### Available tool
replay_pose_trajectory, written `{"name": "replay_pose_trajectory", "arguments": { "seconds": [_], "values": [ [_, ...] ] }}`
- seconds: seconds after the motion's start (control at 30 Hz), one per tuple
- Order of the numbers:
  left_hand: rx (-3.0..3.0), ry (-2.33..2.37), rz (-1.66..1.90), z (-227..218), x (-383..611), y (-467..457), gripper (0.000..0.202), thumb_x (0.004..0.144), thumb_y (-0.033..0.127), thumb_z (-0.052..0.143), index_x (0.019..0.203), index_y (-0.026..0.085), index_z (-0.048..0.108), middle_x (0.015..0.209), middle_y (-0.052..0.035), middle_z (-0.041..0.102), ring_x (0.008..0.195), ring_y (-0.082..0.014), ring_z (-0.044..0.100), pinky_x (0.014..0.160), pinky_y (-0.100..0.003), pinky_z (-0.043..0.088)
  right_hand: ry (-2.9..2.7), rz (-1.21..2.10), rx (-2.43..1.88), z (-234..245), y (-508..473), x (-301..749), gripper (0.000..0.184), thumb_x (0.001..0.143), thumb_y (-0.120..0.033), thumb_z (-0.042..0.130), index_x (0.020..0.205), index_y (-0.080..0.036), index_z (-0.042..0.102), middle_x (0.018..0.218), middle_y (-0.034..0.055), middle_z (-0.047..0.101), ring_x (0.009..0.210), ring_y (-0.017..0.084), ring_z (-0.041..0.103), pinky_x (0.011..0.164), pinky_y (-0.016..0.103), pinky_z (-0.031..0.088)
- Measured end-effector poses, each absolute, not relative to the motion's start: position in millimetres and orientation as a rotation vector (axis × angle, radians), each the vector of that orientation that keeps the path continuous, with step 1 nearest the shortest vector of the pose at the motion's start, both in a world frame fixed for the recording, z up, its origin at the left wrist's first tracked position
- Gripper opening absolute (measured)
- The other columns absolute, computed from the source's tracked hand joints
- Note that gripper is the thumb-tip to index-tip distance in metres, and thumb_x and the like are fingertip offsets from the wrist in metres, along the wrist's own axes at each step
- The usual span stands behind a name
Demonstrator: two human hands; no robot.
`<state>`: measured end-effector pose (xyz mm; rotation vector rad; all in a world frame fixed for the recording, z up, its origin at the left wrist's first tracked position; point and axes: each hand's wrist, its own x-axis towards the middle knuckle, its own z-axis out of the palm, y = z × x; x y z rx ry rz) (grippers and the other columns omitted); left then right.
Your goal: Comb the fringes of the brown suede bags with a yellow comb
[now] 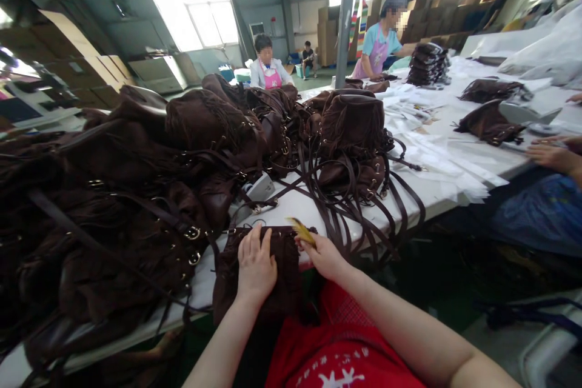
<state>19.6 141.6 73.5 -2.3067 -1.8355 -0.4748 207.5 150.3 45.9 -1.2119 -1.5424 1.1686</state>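
A brown suede bag (282, 254) hangs over the near edge of the white table (300, 206), just in front of me. My left hand (255, 264) lies flat on it, fingers stretched out. My right hand (324, 253) is closed in a pinch on a small yellow tool (302, 230), held at the bag's upper right corner. Long brown straps (350, 212) trail over the table edge beside my right hand.
A big heap of brown suede bags (136, 182) fills the left. More bags (352, 139) stand mid-table, with white paper sheets (436, 151) beyond. A co-worker's hand (552, 154) rests at the right edge. Other people work at the far end.
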Motion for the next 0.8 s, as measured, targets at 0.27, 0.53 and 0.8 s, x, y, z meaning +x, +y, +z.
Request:
{"name": "replay_pose_trajectory", "arguments": {
  "seconds": [0.27, 0.53, 0.8],
  "values": [
    [-3.088, -1.692, -0.447, 111.9, 42.1, 123.3, 0.028, 0.071, 0.008, 0.052, 0.092, 0.018, 0.068, 0.118, -0.009, 0.063, 0.116, -0.025, 0.053, 0.104, -0.04, 0.04, -1.358, 1.274, -1.235, 37.7, 173.6, 213.0, 0.039, 0.081, -0.021, 0.049, 0.12, -0.018, 0.055, 0.071, -0.0028, 0.063, 0.05, 0.009, 0.051, 0.054, 0.023, 0.047],
    [-2.818, -1.866, -0.446, 117.9, 22.2, 172.5, 0.041, 0.083, 0.012, 0.041, 0.12, 0.012, 0.057, 0.128, -0.0134, 0.058, 0.122, -0.0244, 0.049, 0.109, -0.039, 0.032, -1.76, 1.04, -1.308, 51.6, 182.4, 214.0, 0.047, 0.072, -0.008, 0.05, 0.117, -0.021, 0.061, 0.097, 0.0028, 0.07, 0.087, 0.018, 0.063, 0.081, 0.028, 0.048],
    [-2.91, -1.928, -0.03, 109.1, 9.1, 210.9, 0.019, 0.079, 0.031, 0.055, 0.085, 0.018, 0.067, 0.085, -0.0092, 0.071, 0.082, -0.0257, 0.065, 0.073, -0.034, 0.048, -2.021, 0.806, -1.441, 65.6, 178.5, 207.2, 0.042, 0.075, -0.017, 0.057, 0.115, -0.026, 0.063, 0.096, 0.0033, 0.071, 0.086, 0.021, 0.063, 0.075, 0.027, 0.044]
  ]
}}
